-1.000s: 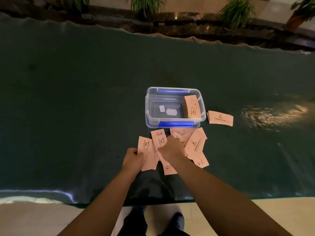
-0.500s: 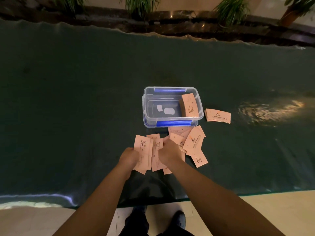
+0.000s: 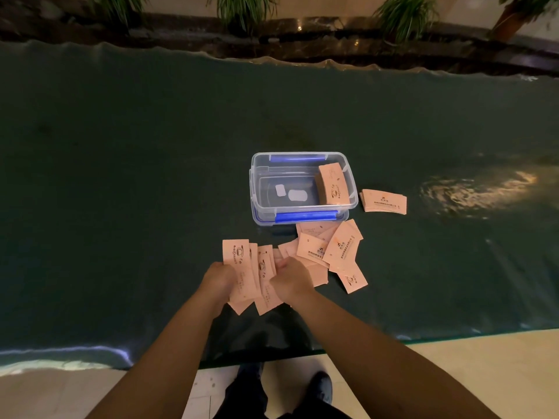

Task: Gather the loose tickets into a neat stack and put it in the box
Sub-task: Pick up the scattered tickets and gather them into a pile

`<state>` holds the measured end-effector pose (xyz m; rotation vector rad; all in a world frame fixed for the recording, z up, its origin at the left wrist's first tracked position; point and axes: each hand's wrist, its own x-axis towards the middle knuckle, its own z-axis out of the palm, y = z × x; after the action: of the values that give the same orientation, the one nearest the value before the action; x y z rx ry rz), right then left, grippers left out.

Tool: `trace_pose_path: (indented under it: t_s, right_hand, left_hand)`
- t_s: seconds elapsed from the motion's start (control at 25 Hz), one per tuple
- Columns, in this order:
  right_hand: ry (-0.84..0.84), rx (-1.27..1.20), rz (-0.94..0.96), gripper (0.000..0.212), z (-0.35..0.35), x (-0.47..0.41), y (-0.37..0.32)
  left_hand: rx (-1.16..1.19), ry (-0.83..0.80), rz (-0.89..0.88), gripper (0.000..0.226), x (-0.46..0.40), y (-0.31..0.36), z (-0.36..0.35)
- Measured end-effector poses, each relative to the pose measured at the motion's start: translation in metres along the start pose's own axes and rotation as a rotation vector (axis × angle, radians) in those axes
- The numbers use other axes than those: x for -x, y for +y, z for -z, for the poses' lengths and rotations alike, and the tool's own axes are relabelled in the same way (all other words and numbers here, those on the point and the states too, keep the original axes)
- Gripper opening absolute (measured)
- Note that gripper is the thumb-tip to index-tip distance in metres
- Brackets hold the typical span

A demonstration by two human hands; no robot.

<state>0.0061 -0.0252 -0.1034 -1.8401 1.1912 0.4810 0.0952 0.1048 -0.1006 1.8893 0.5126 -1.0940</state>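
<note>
Pink paper tickets lie scattered on a dark green table. My left hand (image 3: pixel 218 278) grips a fanned bunch of tickets (image 3: pixel 242 267) by its left edge. My right hand (image 3: pixel 290 278) presses against the same bunch from the right. More loose tickets (image 3: pixel 332 252) overlap in a heap just right of my right hand. A clear plastic box (image 3: pixel 260 189) with blue clips stands open behind them. Inside it, a ticket stack (image 3: pixel 332 184) leans against the right wall. Another neat stack (image 3: pixel 383 201) lies on the table right of the box.
The dark green table cover (image 3: pixel 121 176) stretches wide to both sides. Its near edge (image 3: pixel 363 349) runs just in front of my feet. Potted plants (image 3: pixel 242 10) and a dark ledge line the far side. A bright light reflection (image 3: pixel 475 189) shows at the right.
Both hands have drawn the left-side tickets closer together into one fanned bunch, and the left hand's tickets have turned more upright. The heap at the right is unmoved.
</note>
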Motion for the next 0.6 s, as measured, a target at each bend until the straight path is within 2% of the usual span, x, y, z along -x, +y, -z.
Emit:
trace_pose_path:
  t_s: [0.16, 0.32, 0.48, 0.6]
  right_hand:
    - [-0.080, -0.295, -0.122, 0.025, -0.007, 0.007, 0.001]
    - [-0.154, -0.599, -0.226, 0.034, -0.013, 0.027, 0.001]
    - [-0.239, -0.661, -0.247, 0.031, -0.028, 0.038, 0.002]
    - [-0.240, -0.545, -0.216, 0.027, -0.035, 0.040, 0.000]
  left_hand:
    - [0.050, -0.050, -0.035, 0.027, 0.000, -0.008, 0.006]
    - [0.053, 0.030, -0.028, 0.025, -0.004, -0.008, 0.017]
    - [-0.168, 0.051, -0.137, 0.034, -0.004, -0.010, 0.018]
    - [-0.424, 0.074, -0.275, 0.040, -0.001, -0.016, 0.008]
